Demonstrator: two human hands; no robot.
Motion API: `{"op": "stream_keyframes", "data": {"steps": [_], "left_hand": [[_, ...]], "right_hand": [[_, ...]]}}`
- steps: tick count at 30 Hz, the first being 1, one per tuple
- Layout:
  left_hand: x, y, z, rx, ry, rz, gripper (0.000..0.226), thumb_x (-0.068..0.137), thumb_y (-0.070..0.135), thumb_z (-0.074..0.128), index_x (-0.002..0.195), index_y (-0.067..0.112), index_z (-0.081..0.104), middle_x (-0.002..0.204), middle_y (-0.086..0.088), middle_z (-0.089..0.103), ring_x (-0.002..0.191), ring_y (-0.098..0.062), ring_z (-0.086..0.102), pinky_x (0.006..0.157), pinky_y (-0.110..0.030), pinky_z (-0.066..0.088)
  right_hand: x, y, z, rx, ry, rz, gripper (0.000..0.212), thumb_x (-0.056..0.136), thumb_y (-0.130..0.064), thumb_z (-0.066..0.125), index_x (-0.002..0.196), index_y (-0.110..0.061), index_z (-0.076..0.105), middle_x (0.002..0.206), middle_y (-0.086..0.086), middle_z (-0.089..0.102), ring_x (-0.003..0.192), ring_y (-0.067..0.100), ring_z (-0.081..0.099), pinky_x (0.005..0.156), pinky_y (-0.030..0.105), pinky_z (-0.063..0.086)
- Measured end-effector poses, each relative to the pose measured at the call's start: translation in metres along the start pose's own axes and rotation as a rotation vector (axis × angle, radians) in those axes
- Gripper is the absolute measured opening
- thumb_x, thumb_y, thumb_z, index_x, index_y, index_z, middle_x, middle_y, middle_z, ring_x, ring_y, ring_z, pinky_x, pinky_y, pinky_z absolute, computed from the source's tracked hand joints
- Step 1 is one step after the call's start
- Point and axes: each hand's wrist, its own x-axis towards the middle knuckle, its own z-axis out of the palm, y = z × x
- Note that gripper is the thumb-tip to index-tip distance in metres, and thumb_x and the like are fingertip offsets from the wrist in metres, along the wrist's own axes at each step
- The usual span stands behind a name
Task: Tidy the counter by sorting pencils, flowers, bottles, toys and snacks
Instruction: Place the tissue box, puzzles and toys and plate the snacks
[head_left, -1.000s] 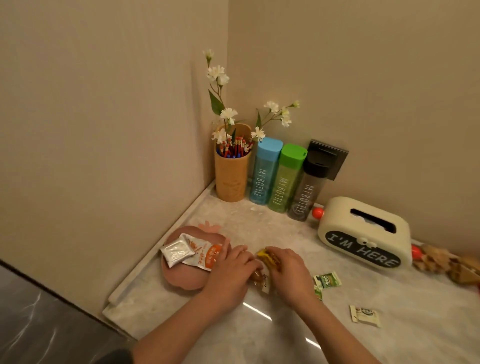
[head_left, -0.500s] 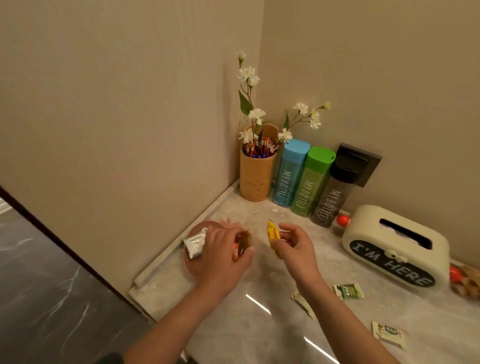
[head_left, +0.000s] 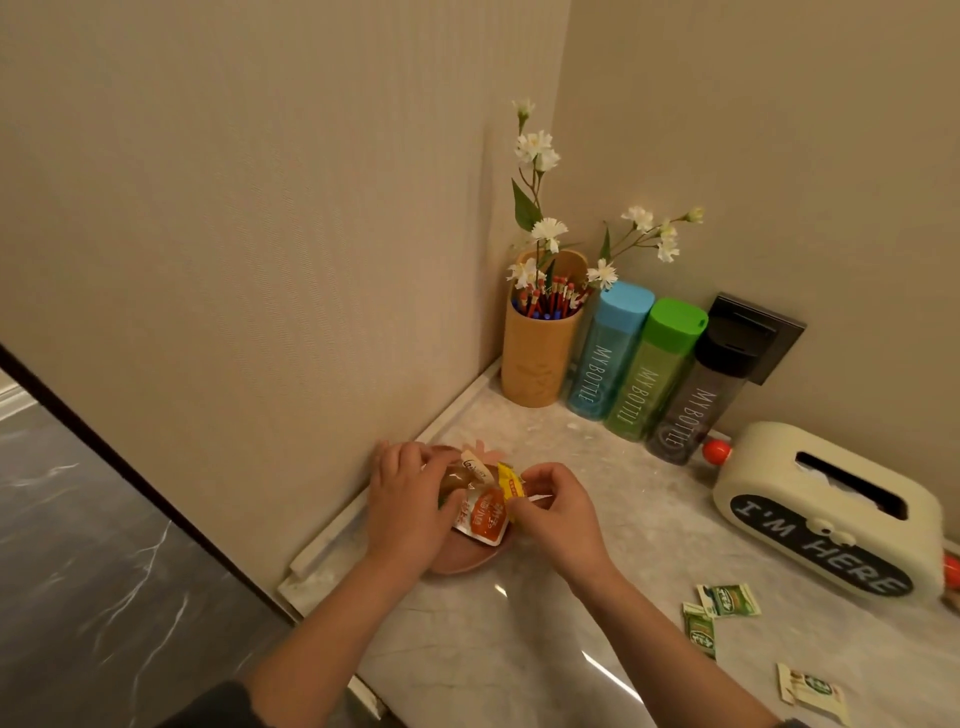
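A pink plate (head_left: 457, 564) sits near the counter's left edge with an orange snack packet (head_left: 483, 517) on it. My left hand (head_left: 410, 499) is over the plate and holds a brown snack packet (head_left: 460, 475). My right hand (head_left: 558, 512) pinches a yellow snack packet (head_left: 509, 483) at the plate's right rim. Three green snack packets (head_left: 727, 600) lie loose on the marble at the right. A tan cup (head_left: 537, 353) in the corner holds pencils and white flowers (head_left: 540, 150). Blue (head_left: 605, 353), green (head_left: 652, 374) and black (head_left: 698, 395) bottles stand beside it.
A cream tissue box (head_left: 826, 512) marked "I'M HERE" stands at the right, with an orange-red toy part (head_left: 717, 451) behind it. Walls close the corner at left and back. A raised lip (head_left: 363, 506) runs along the counter's left edge, with dark floor below.
Both hands moved left from the counter's middle to the pink plate, each carrying a snack packet. The view shifted left and down.
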Motion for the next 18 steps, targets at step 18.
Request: {"op": "stream_keyframes", "data": {"steps": [18], "left_hand": [[-0.002, 0.017, 0.005, -0.295, 0.066, 0.063, 0.031, 0.086, 0.027, 0.057, 0.117, 0.03, 0.058, 0.116, 0.008, 0.055, 0.114, -0.017, 0.046, 0.105, -0.044, 0.035]], "right_hand": [[0.016, 0.013, 0.007, -0.5, -0.007, -0.32, 0.017, 0.087, -0.029, 0.064, 0.1, -0.033, 0.073, 0.091, -0.01, 0.061, 0.093, 0.009, 0.051, 0.08, 0.024, 0.043]]}}
